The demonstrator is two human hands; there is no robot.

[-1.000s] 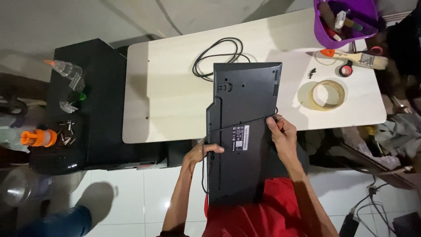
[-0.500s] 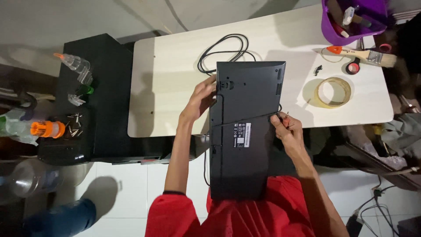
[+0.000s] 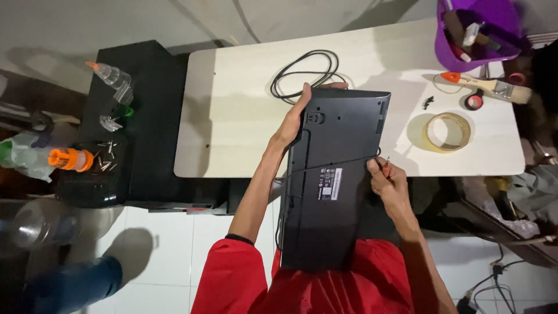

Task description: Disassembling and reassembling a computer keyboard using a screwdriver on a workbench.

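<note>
A black keyboard [image 3: 337,174] lies face down, its far end on the pale table [image 3: 232,116] and its near end on my lap. My left hand [image 3: 293,116] grips its far left corner. At the right edge, my right hand [image 3: 388,180] holds a small orange-handled tool, its tip against the keyboard's side. The keyboard's black cable [image 3: 305,72] lies coiled on the table beyond it, and one strand runs across the keyboard's back.
A roll of tan tape [image 3: 446,131], a small red-black tape roll [image 3: 474,101] and a paintbrush [image 3: 494,86] lie at the right. A purple tub [image 3: 474,29] of tools stands at the far right corner. A black stand [image 3: 133,122] on the left carries bottles and screws.
My left hand has moved from the keyboard's near left edge up to its far left corner. My right hand has stayed at the right edge. The view has shifted slightly.
</note>
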